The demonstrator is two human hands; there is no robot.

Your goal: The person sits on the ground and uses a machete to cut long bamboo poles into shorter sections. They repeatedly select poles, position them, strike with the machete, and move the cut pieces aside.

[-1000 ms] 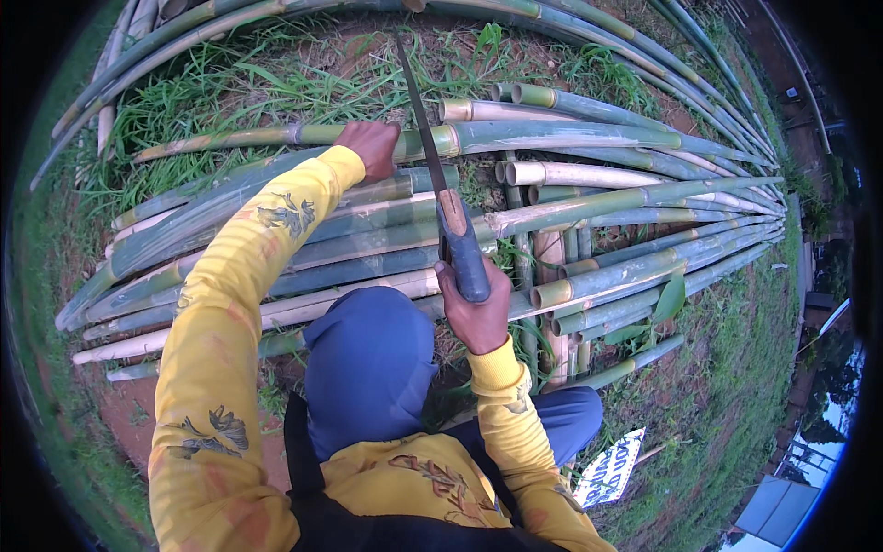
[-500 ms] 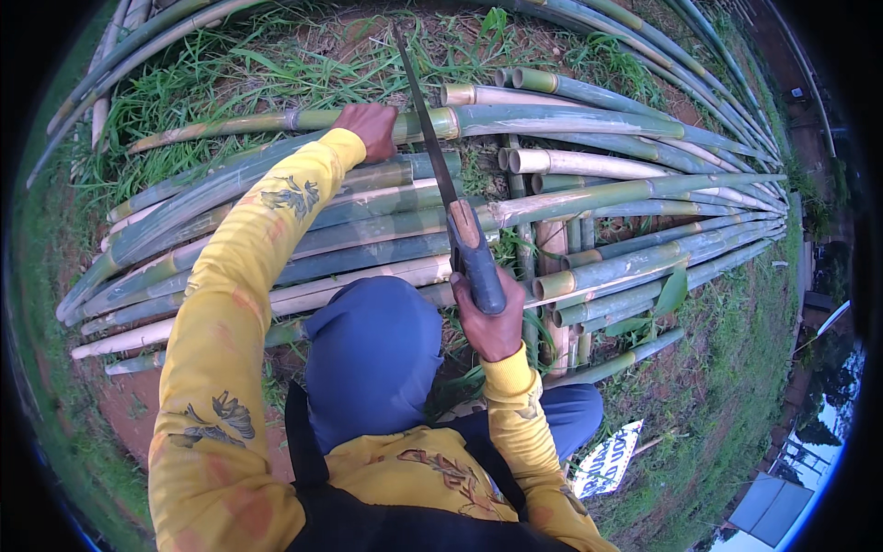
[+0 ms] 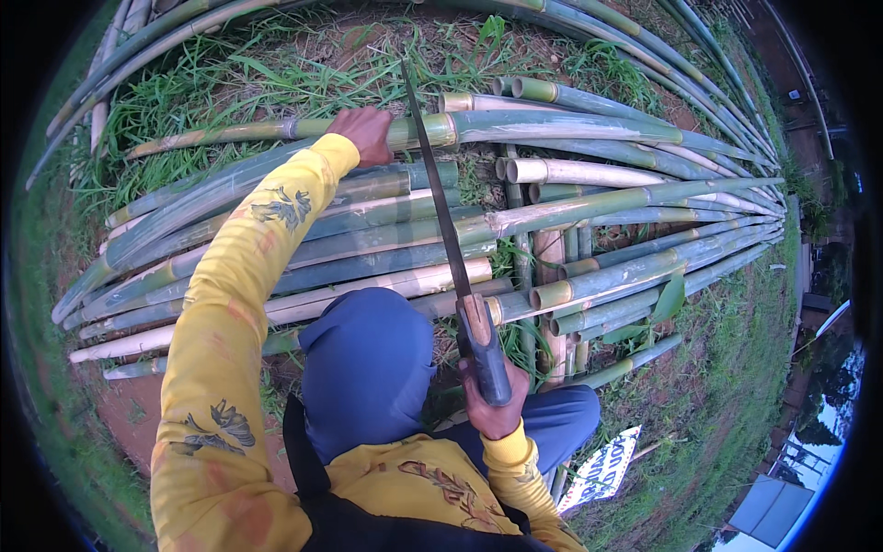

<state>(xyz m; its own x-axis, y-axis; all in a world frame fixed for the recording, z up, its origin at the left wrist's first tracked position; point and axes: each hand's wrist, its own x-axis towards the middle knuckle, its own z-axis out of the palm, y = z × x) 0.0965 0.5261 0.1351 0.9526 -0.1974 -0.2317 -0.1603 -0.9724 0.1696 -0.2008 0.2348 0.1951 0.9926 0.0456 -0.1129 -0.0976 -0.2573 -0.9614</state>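
My right hand (image 3: pixel 497 401) is closed round the dark handle of a handsaw (image 3: pixel 437 193). Its long, narrow blade points away from me and crosses a green bamboo pole (image 3: pixel 515 126) near a joint. On that same pole, just left of the blade, rests my left hand (image 3: pixel 363 134), with its fingers wrapped over the top and partly hidden. Whether the teeth have entered the bamboo I cannot tell. Nearer to me, other cut bamboo poles (image 3: pixel 368 221) lie side by side under the blade and my left forearm.
More bamboo poles (image 3: pixel 635 247) with open cut ends fan out to the right over wooden crosspieces (image 3: pixel 550 253). Long bamboo poles (image 3: pixel 635 41) also curve along the far side. Grass (image 3: pixel 248 83) and bare soil surround the stacks. A white sign (image 3: pixel 600 469) stands at lower right.
My right hand has drawn the saw back toward me, so its handle sits lower and nearer my knee. My left hand stays on the same pole.
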